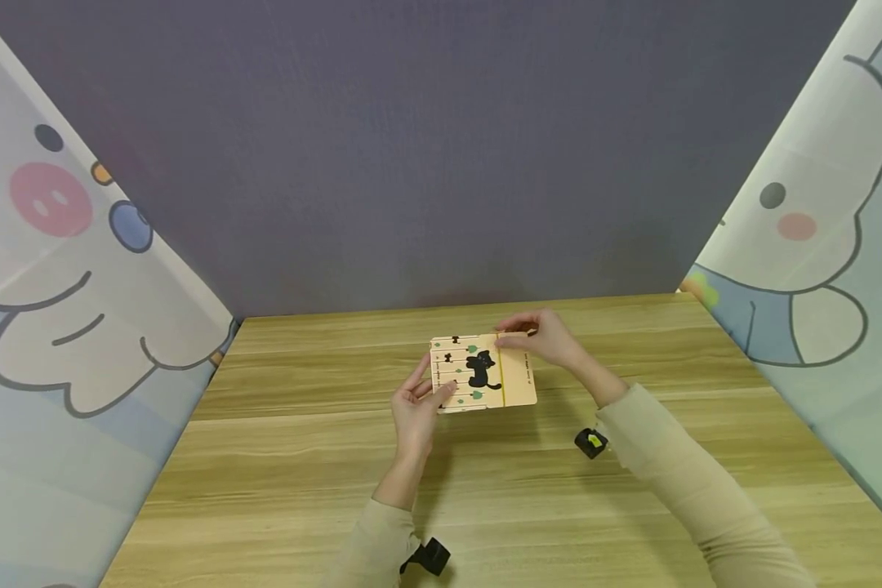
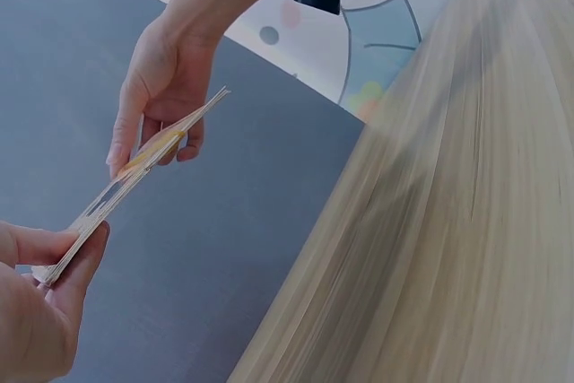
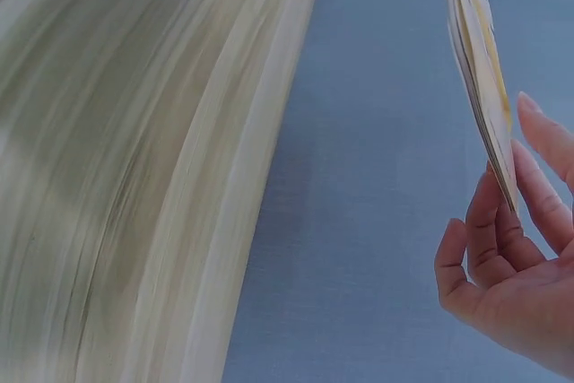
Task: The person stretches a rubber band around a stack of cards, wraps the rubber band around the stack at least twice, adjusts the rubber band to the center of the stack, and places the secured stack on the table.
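A thin cream notebook with a black cat on its cover is held up above the table. A yellow elastic band runs across the cover near its right side. My left hand grips the notebook's left edge, thumb on the cover and fingers behind. At the upper right edge, my right hand has the notebook between its digits, close to the band. From the left wrist view, the notebook appears edge-on as a stack of pages. In the right wrist view, the right hand's fingers curl behind its edge.
Under both hands lies a wood-grain table. A dark grey panel rises behind it, and cartoon-printed curtains flank both sides. Black wrist-worn devices show beside the sleeves.
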### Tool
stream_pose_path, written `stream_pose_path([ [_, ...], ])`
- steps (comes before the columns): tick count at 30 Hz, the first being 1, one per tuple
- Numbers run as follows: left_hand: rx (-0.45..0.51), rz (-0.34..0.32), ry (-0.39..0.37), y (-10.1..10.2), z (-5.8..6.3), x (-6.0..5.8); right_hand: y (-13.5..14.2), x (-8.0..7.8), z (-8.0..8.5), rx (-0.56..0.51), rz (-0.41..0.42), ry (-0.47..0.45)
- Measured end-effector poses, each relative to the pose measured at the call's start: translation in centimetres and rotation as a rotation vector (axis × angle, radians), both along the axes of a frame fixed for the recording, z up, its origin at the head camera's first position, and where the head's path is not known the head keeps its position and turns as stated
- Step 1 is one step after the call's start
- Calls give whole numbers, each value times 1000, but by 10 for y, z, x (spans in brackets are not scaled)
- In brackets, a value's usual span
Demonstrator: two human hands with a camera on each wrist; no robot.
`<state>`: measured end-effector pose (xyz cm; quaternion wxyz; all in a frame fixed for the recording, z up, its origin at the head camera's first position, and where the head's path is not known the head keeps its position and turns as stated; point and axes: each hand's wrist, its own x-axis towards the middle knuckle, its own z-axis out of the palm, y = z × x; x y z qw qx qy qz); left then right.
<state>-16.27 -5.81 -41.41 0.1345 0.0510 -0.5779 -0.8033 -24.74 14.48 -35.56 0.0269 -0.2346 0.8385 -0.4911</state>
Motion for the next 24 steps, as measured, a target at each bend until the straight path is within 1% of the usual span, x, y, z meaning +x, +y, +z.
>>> stream_pose_path([
  [3, -11, 7, -11, 0, 0, 0, 2, 1, 1, 1, -18, -13],
  [9, -18, 1, -8, 0, 0, 1, 0, 1, -1, -12, -10, -35],
  [14, -24, 3, -4, 0, 1, 1, -2, 0, -5, -42, -8, -5],
  [18, -12, -11, 8, 2, 2, 1, -5, 2, -6, -49, -6, 16],
  [24, 15, -18, 7, 3, 1, 1, -6, 3, -5, -45, -12, 7],
])
